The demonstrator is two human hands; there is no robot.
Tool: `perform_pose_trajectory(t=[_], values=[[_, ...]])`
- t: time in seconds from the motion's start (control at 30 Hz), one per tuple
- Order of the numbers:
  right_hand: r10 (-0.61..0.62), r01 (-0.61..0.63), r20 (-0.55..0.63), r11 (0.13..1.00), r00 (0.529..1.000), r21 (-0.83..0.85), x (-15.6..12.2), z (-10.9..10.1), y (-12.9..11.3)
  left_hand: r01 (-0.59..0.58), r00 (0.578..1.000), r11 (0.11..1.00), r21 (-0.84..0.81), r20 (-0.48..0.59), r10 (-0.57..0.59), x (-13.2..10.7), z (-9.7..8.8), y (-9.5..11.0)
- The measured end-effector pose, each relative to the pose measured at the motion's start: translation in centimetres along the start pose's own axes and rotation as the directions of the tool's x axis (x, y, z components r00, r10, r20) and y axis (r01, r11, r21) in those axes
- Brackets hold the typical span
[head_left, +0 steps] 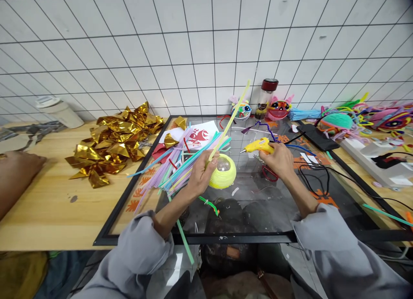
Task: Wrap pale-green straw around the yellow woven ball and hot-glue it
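My left hand (200,175) is closed on a pale yellow pipe cleaner (229,120) that slants up toward the wall. The same hand rests against a small yellow paper lantern (223,175) on the black-framed glass board (138,178). My right hand (280,159) grips a yellow hot glue gun (260,146), its nozzle pointing left toward the pipe cleaner, a little above the lantern. A fan of pastel pipe cleaners (180,163) lies just left of my left hand.
Crumpled gold foil (112,142) lies on the wooden table at left. Another person's arm (16,176) rests at the far left edge. A jar (266,97), small painted masks and a tangle of coloured pipe cleaners (368,116) line the back right. Black cables cross the board's right side.
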State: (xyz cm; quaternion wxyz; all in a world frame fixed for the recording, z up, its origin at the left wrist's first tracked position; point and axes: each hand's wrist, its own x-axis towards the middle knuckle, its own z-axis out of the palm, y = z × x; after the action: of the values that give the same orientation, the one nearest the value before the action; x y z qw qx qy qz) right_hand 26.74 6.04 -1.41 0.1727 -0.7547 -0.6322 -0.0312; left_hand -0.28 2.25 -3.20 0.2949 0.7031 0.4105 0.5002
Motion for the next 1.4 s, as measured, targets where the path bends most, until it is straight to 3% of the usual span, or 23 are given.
perform_pose_trajectory(t=[0.1,0.2,0.33,0.5,0.7,0.87,0.97,1.17,1.4], values=[[-0.068,0.101,-0.205,0.983,0.976,0.155,-0.3,0.0,-0.1,-0.006,1.000,1.000,-0.009,-0.024,0.006,0.1,0.1,0.0],[-0.128,0.280,-0.437,0.911,0.890,0.302,-0.9,0.1,-0.4,-0.022,0.999,1.000,-0.011,-0.030,0.021,0.2,0.3,0.1],[-0.171,0.451,-0.585,0.810,0.793,0.374,-2.4,-0.1,-1.6,-0.011,0.998,1.000,-0.002,-0.057,0.011,0.1,0.4,0.4],[-0.190,0.521,-0.621,0.749,0.761,0.409,-3.8,-0.6,-2.8,-0.003,0.998,1.000,-0.006,-0.059,0.002,-0.1,0.4,0.7],[-0.215,0.501,-0.575,0.767,0.789,0.400,-4.2,-0.5,-3.0,-0.022,0.998,1.000,0.002,-0.054,0.023,-0.4,0.4,0.9],[-0.223,0.511,-0.591,0.771,0.775,0.380,-4.5,-0.3,-3.1,-0.045,0.998,0.999,0.006,-0.037,0.046,-0.4,0.5,1.2],[-0.269,0.539,-0.617,0.786,0.740,0.304,-4.5,0.1,-3.0,-0.084,0.996,0.996,-0.020,-0.034,0.083,-0.3,0.5,1.2],[-0.331,0.611,-0.750,0.782,0.573,0.122,-4.0,0.5,-2.8,-0.154,0.987,0.986,-0.061,-0.044,0.152,-0.3,0.7,0.6],[-0.366,0.634,-0.751,0.768,0.550,0.090,-4.0,0.3,-2.8,-0.166,0.986,0.985,-0.050,-0.043,0.164,-0.2,0.8,0.3]])
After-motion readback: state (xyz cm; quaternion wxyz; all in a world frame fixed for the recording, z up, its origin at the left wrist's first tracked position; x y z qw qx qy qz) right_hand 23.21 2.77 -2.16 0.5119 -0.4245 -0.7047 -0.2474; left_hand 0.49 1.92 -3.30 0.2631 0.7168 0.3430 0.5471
